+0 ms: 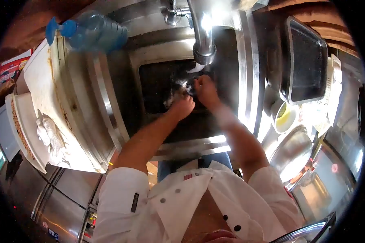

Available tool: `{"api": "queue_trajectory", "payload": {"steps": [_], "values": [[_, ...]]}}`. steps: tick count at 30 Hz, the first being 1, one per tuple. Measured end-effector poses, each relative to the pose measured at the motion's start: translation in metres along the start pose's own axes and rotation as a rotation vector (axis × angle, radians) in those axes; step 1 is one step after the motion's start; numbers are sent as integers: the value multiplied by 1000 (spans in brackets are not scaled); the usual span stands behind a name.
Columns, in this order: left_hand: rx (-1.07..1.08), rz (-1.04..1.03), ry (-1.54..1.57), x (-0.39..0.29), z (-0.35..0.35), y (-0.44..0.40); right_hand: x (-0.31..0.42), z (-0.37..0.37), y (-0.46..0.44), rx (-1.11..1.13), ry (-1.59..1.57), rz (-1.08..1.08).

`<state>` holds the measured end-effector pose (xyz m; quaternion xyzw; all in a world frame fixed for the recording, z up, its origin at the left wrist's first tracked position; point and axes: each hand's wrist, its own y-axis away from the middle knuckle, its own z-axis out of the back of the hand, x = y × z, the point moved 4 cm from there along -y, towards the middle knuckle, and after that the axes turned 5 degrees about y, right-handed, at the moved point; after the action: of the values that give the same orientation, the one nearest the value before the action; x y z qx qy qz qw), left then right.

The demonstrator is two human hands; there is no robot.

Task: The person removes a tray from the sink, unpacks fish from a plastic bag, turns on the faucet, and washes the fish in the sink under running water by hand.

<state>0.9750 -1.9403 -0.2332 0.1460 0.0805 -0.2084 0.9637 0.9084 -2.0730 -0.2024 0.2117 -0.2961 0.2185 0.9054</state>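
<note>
Both hands are over a metal sink [125, 73] with a dark basin. Above them the faucet [204, 44] points down, and water comes out of its mouth. My left hand [183, 107] is closed, its fingers curled at the lower left of the water. My right hand [207, 90] is closed too, just below and right of the faucet mouth. Between the hands is a dark, shiny object [187, 86] with splashing water around it; its shape is too blurred to make out. What the fingers grip is hidden.
A blue water bottle [95, 32] lies at the sink's upper left. Left is a white board [40, 81] with a crumpled cloth [52, 139]. On the right are a black tray [308, 62], a cup with yellow liquid [285, 117] and a metal bowl [292, 154].
</note>
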Motion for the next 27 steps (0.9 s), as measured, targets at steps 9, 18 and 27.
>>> {"api": "queue_trajectory", "payload": {"steps": [9, 18, 27], "values": [[-109, 634, 335, 91, 29, 63, 4, -49, -14, 52, 162, 270], [-77, 1136, 1156, 154, -74, 69, -1, -72, 4, 71, 510, 500], [-241, 1178, 934, 150, -32, 60, 6, -103, -28, 388, 225, 80]]}}
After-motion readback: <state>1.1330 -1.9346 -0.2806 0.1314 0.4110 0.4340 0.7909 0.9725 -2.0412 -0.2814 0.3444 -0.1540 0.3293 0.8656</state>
